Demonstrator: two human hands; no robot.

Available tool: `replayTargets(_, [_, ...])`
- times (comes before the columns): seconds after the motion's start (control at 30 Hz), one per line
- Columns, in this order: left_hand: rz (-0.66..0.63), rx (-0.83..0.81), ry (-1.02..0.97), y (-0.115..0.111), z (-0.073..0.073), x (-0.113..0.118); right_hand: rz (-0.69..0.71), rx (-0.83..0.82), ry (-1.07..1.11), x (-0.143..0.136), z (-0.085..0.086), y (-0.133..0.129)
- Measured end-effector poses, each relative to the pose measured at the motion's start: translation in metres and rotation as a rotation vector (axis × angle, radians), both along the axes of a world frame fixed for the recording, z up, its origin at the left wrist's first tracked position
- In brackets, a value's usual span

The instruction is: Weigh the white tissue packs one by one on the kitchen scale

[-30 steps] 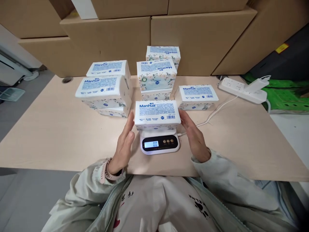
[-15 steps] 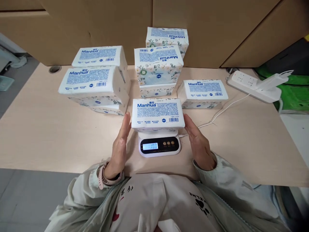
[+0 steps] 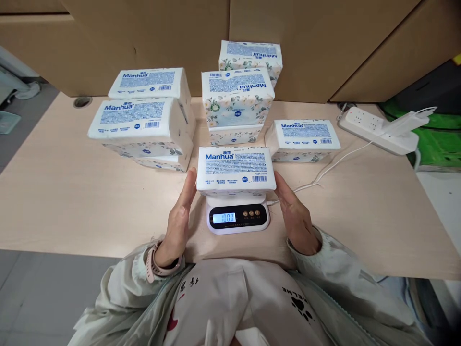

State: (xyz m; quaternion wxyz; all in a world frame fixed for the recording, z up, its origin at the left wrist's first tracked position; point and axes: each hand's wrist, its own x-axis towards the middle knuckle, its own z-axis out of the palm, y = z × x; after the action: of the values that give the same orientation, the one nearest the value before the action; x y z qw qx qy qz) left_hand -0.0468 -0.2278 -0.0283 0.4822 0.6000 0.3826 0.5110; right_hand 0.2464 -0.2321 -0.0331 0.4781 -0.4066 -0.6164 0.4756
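Note:
A pack of Manhua tissues (image 3: 236,168) rests flat on a white digital kitchen scale (image 3: 212,226), its label facing up. The lit display (image 3: 224,218) seems to read 100.0. At the pack's left side is my left hand (image 3: 179,218), fingers stretched out and palm facing inward. My right hand (image 3: 297,216) mirrors it on the other side, also with straight fingers. Fingertips of both hands are at or very close to the pack's sides; whether they touch, I cannot tell. Neither hand grips the pack.
Stacked tissue packs stand at the left (image 3: 135,120) and the back middle (image 3: 237,96). A single pack (image 3: 306,137) lies at the right. Behind it is a white power strip (image 3: 378,129), with a white cable (image 3: 324,173) running toward the scale. Cardboard (image 3: 162,43) walls the table's back.
The scale's display has gone from blurred, changing digits to a steady reading of about 100.0. Both hands and the tissue pack have stayed in place.

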Motion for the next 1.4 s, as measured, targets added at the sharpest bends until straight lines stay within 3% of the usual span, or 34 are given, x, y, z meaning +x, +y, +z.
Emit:
replayTargets(0.63, [0.018,-0.028,0.016,0.001,0.002,0.002,0.000,-0.003,-0.015,-0.002,0.000,0.000])
replayTargets(0.73, [-0.016,-0.009,0.042,0.000,0.002,0.004,-0.002,-0.021,-0.012,-0.006,0.002,-0.001])
replayTargets(0.83, [-0.099,0.007,0.073,0.006,0.013,0.010,-0.070,0.033,0.002,-0.011,0.004,-0.001])
replayTargets(0.97, [-0.270,0.213,0.153,0.034,0.046,0.032,-0.330,0.260,0.058,-0.003,0.012,0.014])
replayTargets(1.1, [-0.370,0.420,0.211,0.087,0.070,0.080,-0.632,0.411,-0.059,0.031,0.023,0.056])
replayTargets(1.17, [-0.403,0.417,0.218,0.116,0.065,0.110,-0.688,0.473,-0.083,0.051,0.021,0.081])
replayTargets(1.27, [-0.426,0.268,0.220,0.152,0.041,0.150,-0.651,0.480,-0.032,0.075,0.006,0.110])
replayTargets(1.33, [-0.440,0.165,0.234,0.165,0.025,0.164,-0.630,0.445,-0.026,0.085,-0.004,0.120])
replayTargets(1.4, [-0.452,0.147,0.236,0.167,0.020,0.164,-0.631,0.421,-0.055,0.089,-0.008,0.120])
